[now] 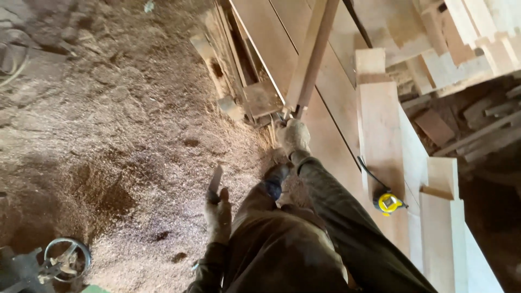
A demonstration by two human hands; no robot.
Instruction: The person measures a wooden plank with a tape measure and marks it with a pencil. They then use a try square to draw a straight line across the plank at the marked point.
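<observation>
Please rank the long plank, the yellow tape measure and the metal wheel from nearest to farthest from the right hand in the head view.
1. Long plank: gripped at its end by the right hand.
2. Yellow tape measure: lower right, on a board.
3. Metal wheel: far lower left, on sawdust.

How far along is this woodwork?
Done: cut boards lie stacked, and sawdust covers the floor. In hand: the right hand grips the end of a long wooden plank; the left hand holds a small flat piece. Left: can't tell. A tape measure rests on the boards.

Rough matt wooden plank (310, 51), sawdust-covered floor (119, 125)
</observation>
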